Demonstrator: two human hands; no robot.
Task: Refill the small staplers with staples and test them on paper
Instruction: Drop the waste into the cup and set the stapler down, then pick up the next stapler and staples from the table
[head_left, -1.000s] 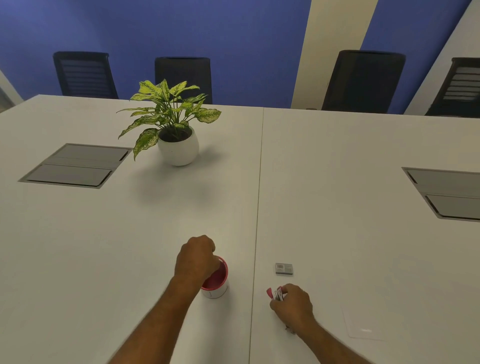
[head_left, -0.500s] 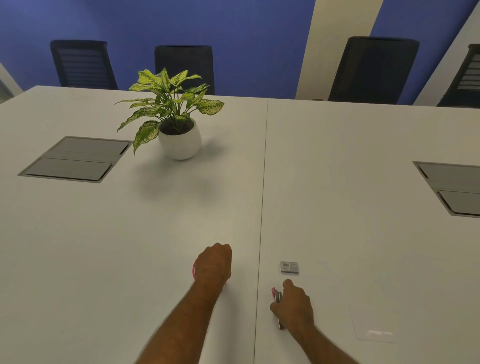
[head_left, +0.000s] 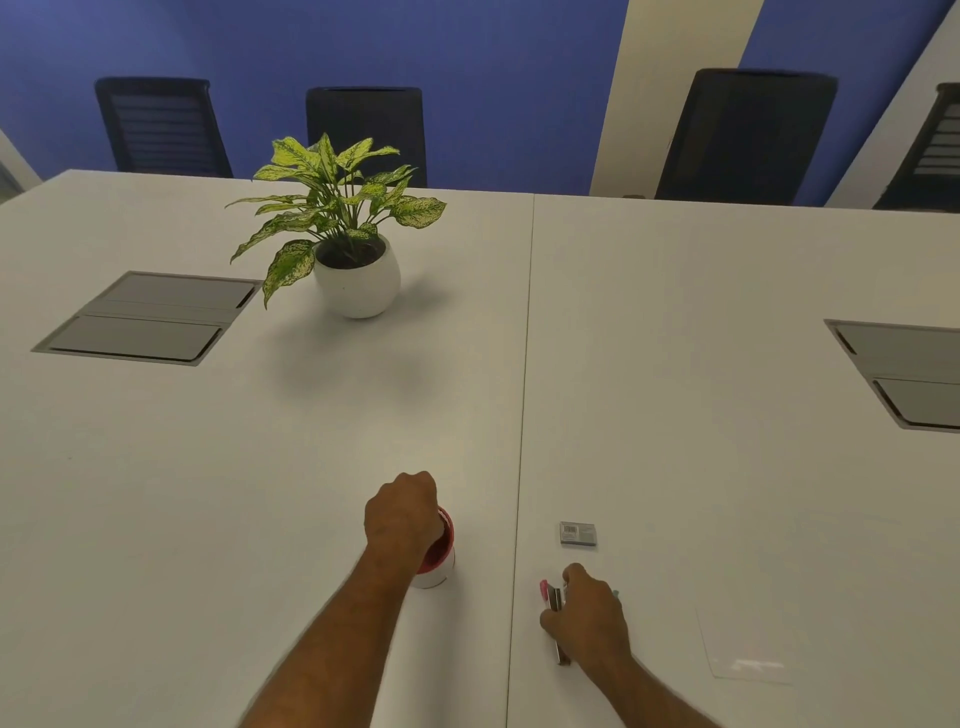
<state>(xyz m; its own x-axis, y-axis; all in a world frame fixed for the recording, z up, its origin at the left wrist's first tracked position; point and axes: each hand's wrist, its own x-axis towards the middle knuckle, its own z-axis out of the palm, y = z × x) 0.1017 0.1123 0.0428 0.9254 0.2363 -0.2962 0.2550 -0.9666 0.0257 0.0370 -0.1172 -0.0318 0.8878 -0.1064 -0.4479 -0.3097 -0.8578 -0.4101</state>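
Note:
A small white cup with a red inside (head_left: 439, 564) stands on the white table near the front. My left hand (head_left: 402, 517) is over its mouth with the fingers curled down into it; what they hold is hidden. To the right, my right hand (head_left: 589, 618) grips a small pink and metal stapler (head_left: 553, 603) lying on the table. A small grey staple box (head_left: 577, 533) lies just beyond that hand. A sheet of white paper (head_left: 748, 644) lies flat to the right.
A potted plant in a white pot (head_left: 357, 280) stands at the back left. Grey cable hatches (head_left: 148, 317) (head_left: 904, 374) are set into the table on both sides. Dark office chairs (head_left: 743, 135) line the far edge.
My left hand, which covered the cup half a second ago, now sits over its left rim so the red inside shows again. My right hand stays on the stapler.

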